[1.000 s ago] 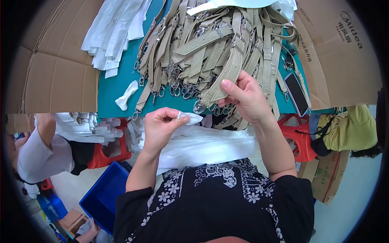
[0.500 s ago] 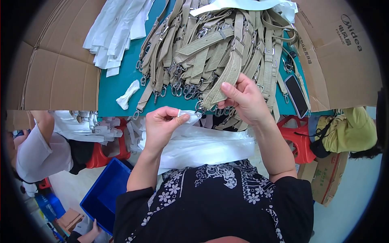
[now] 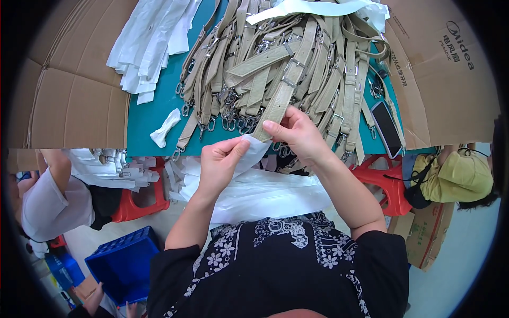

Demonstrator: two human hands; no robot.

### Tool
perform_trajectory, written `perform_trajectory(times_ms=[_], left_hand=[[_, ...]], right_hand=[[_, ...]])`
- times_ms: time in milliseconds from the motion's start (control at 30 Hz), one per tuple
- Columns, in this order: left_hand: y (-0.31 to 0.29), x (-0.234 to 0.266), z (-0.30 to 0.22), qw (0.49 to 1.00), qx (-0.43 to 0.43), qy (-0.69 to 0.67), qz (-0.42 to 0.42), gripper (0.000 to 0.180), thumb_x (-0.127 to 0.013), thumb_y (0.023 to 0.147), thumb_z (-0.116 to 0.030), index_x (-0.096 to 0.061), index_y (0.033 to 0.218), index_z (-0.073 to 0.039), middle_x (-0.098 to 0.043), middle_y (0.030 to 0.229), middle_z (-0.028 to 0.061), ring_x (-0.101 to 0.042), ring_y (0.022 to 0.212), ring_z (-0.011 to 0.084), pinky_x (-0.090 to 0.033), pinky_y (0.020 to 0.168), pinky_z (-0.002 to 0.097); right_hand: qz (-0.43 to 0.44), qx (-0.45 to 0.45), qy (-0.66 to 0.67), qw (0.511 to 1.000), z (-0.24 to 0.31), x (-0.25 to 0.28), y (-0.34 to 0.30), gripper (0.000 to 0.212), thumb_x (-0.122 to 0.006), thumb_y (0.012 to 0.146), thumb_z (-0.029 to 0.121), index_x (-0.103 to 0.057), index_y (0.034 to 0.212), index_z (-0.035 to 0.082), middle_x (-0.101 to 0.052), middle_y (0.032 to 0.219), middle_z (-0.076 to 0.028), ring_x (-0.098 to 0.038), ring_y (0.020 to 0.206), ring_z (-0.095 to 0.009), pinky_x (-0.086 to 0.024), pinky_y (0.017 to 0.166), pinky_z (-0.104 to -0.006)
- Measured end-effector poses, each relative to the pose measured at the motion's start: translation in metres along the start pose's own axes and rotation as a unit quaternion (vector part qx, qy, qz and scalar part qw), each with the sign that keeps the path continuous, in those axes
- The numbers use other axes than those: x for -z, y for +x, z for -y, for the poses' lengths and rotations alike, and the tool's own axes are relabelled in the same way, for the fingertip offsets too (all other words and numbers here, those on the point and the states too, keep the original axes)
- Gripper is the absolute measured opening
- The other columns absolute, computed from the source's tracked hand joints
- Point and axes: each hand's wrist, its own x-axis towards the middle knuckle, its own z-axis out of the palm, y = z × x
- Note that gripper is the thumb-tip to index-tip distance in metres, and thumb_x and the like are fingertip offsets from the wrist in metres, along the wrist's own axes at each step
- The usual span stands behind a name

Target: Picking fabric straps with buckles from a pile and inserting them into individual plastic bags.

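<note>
My left hand (image 3: 221, 161) pinches the edge of a white plastic sleeve (image 3: 256, 152), thumb on top. My right hand (image 3: 301, 139) grips a beige strap (image 3: 279, 106) with metal buckles between thumb and fingers. The strap's near end meets the mouth of the sleeve between my hands; how far it goes in, I cannot tell. Beyond my hands a heap of similar beige straps (image 3: 238, 74) with metal clips and buckles covers the green table (image 3: 154, 127). More white sleeves (image 3: 265, 196) lie across my lap.
White sleeves (image 3: 151, 47) are stacked at the far left, near a crumpled white piece (image 3: 165, 128). A phone (image 3: 386, 129) and keys (image 3: 376, 87) lie at the right. Cardboard (image 3: 79, 100) flanks the table. A person's hand (image 3: 95, 298) is near a blue crate (image 3: 124, 267) on the floor.
My right hand has moved left and nearer, bringing the strap's end to the sleeve. The sleeve's edge now spreads wider by my left hand. The blue crate has shifted left.
</note>
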Motion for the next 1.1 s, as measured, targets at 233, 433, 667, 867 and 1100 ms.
perform_trajectory(times_ms=[233, 433, 667, 867, 1100], left_hand=[[0.010, -0.004, 0.013, 0.996, 0.029, -0.056, -0.056, 0.021, -0.062, 0.083, -0.014, -0.064, 0.095, 0.003, -0.064, 0.080, 0.0019, -0.053, 0.069, 0.0044, -0.044, 0.062, 0.0181], [0.004, 0.006, 0.024, 0.996, 0.031, -0.049, -0.072, 0.022, -0.062, 0.083, -0.016, -0.065, 0.094, 0.003, -0.062, 0.078, -0.0012, -0.050, 0.068, 0.0025, -0.041, 0.060, 0.0170], [-0.012, 0.009, -0.001, 0.998, 0.048, -0.041, -0.017, 0.022, -0.060, 0.084, -0.017, -0.065, 0.098, 0.000, -0.063, 0.080, -0.0004, -0.052, 0.069, 0.0043, -0.042, 0.062, 0.0195], [-0.026, 0.032, 0.008, 0.998, 0.003, 0.054, -0.036, 0.019, -0.060, 0.083, -0.015, -0.066, 0.093, 0.000, -0.063, 0.081, -0.0001, -0.052, 0.069, 0.0046, -0.042, 0.063, 0.0191], [-0.019, 0.036, 0.017, 0.997, 0.053, 0.017, -0.046, 0.023, -0.060, 0.084, -0.019, -0.066, 0.096, -0.001, -0.064, 0.084, 0.0019, -0.054, 0.074, 0.0055, -0.043, 0.068, 0.0199]], right_hand=[[0.022, -0.036, -0.031, 0.999, -0.030, -0.004, 0.011, 0.035, -0.065, 0.080, 0.024, -0.052, 0.105, 0.003, -0.059, 0.100, -0.005, -0.055, 0.089, -0.012, -0.042, 0.080, -0.0263], [0.097, -0.075, 0.107, 0.987, -0.009, 0.008, 0.016, 0.029, -0.043, 0.093, 0.028, -0.053, 0.106, 0.004, -0.041, 0.065, 0.007, -0.031, 0.048, -0.001, -0.036, 0.049, -0.0177], [-0.009, 0.009, -0.126, 0.992, -0.022, -0.011, -0.002, 0.021, -0.064, 0.081, 0.022, -0.062, 0.077, 0.002, -0.053, 0.059, 0.002, -0.044, 0.049, -0.004, -0.036, 0.044, -0.0195], [0.009, 0.006, -0.094, 0.996, -0.053, -0.031, -0.013, 0.020, -0.060, 0.084, 0.023, -0.058, 0.081, 0.004, -0.052, 0.066, 0.002, -0.044, 0.055, -0.005, -0.037, 0.049, -0.0210], [-0.042, -0.021, 0.119, 0.992, -0.031, -0.014, 0.012, 0.012, -0.059, 0.084, 0.019, -0.051, 0.083, 0.010, -0.044, 0.060, 0.005, -0.035, 0.046, -0.003, -0.032, 0.043, -0.0184]])
